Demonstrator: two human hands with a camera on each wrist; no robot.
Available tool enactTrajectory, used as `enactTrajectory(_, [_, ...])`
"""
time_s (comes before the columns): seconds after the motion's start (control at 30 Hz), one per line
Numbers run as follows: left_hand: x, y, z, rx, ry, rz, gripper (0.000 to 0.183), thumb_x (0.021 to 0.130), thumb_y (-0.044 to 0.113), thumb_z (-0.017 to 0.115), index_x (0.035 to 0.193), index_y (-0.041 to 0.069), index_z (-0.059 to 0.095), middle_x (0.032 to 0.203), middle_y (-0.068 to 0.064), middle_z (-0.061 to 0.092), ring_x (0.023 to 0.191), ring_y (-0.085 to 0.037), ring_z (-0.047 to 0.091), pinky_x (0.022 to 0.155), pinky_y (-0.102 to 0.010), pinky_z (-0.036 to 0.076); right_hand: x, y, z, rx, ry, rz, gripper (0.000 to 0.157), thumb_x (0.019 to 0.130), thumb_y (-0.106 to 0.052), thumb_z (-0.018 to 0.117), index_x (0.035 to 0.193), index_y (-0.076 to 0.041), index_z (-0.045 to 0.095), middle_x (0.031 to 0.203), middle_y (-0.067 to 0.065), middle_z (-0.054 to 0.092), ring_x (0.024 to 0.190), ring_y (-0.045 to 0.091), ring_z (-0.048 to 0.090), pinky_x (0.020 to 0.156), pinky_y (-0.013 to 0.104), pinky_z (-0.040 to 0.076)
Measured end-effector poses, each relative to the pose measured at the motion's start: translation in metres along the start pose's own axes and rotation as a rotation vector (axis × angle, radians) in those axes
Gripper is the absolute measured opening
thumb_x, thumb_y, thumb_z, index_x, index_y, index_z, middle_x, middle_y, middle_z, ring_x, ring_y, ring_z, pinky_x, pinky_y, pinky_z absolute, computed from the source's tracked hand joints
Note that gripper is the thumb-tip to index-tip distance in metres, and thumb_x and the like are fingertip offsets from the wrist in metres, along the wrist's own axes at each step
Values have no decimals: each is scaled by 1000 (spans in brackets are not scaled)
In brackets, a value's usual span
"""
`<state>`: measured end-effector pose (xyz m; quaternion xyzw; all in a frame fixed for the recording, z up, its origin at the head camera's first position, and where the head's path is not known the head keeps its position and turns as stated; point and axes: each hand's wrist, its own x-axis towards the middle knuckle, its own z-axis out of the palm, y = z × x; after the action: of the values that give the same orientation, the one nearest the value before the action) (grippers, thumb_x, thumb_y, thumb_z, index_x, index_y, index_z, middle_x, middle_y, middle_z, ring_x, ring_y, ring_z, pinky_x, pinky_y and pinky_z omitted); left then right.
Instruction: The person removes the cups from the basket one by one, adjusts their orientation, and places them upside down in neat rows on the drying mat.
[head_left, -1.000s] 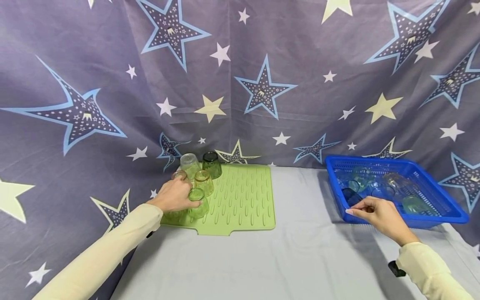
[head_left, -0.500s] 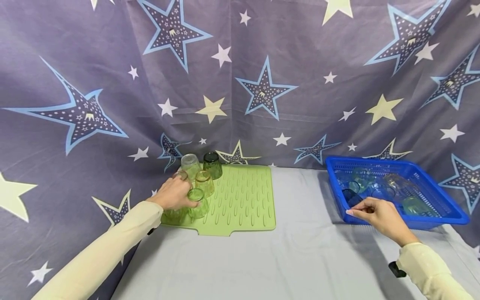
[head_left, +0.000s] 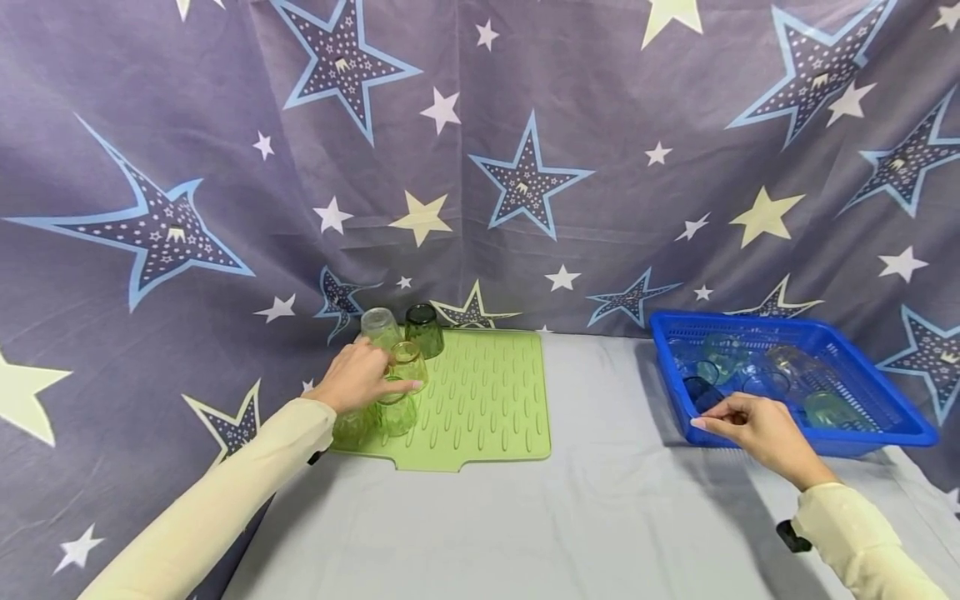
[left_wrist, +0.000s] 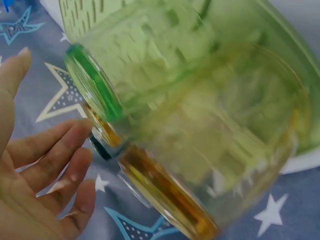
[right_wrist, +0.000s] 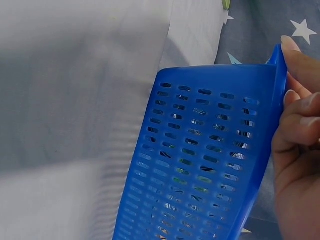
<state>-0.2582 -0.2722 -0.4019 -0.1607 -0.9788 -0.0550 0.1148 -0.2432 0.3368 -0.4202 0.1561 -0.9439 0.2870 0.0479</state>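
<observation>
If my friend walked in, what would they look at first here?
Probably the purple-grey fabric curtain covered in big pale and blue-edged stars, filling the back of the head view. Next, the bright blue rectangular plastic basket on the right, with see-through tinted glasses inside, and the flat pale green patterned mat on the left, where more glasses crowd its left side.

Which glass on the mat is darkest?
The dark green glass tumbler at the back of the green ridged mat, right of the clear glass tumbler; visible others look paler.
</observation>
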Motion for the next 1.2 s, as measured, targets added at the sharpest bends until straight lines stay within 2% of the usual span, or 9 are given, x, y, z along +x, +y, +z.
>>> enactTrajectory(0.17, [9, 14, 9, -46, 50, 65, 49, 91, 60, 71, 86, 12, 78, 70, 3, 66, 73, -23, 52, 65, -41, 45, 0, -1, -1, 4, -10, 5, 29, 91, -46, 78, 95, -18, 78, 84, 0, 70, 70, 20, 62, 57, 30, 48])
enactTrajectory(0.27, [17, 25, 16, -107, 35, 83, 45, 95, 51, 72, 98, 7, 80, 87, -3, 75, 81, -23, 59, 76, -41, 50, 1, -2, -2, -2, -17, 2, 29, 90, -46, 78, 95, -18, 79, 85, -1, 70, 71, 22, 64, 58, 30, 49])
enactTrajectory(0.33, [25, 36, 22, -154, 14, 81, 41, 97, 47, 71, 101, 8, 80, 91, -3, 76, 83, -22, 62, 81, -42, 51, 3, -3, -4, -17, -15, -6, 28, 89, -46, 79, 94, -18, 79, 85, -1, 71, 71, 21, 64, 59, 29, 49])
enactTrajectory(0.47, [40, 64, 33, -239, -20, 87, 33, 100, 42, 68, 100, 11, 79, 90, 1, 75, 79, -15, 62, 79, -38, 53, 6, -5, -9, -33, -20, -26, 29, 90, -45, 80, 93, -16, 79, 78, -3, 70, 61, 16, 60, 54, 29, 47])
enactTrajectory(0.67, [56, 112, 49, -307, -74, 135, 32, 102, 43, 64, 100, 14, 77, 89, 5, 73, 75, -7, 61, 74, -29, 54, 6, -7, -10, -44, -32, -19, 36, 101, -46, 66, 95, -13, 79, 58, -1, 58, 48, 14, 51, 51, 30, 43])
enactTrajectory(0.93, [74, 164, 65, -431, -124, 151, 26, 104, 37, 63, 99, 15, 76, 84, 9, 70, 67, -5, 59, 71, -26, 53, 5, -9, -7, -58, 3, -15, 32, 104, -43, 62, 100, -15, 78, 58, -3, 57, 48, 15, 52, 51, 31, 44])
enactTrajectory(1.2, [89, 224, 84, -571, -160, 157, 22, 103, 33, 65, 101, 14, 76, 86, 9, 71, 69, -4, 61, 72, -23, 51, 5, -11, -9, -79, 21, -22, 30, 105, -37, 62, 104, -11, 77, 66, -1, 62, 53, 13, 52, 52, 31, 42])
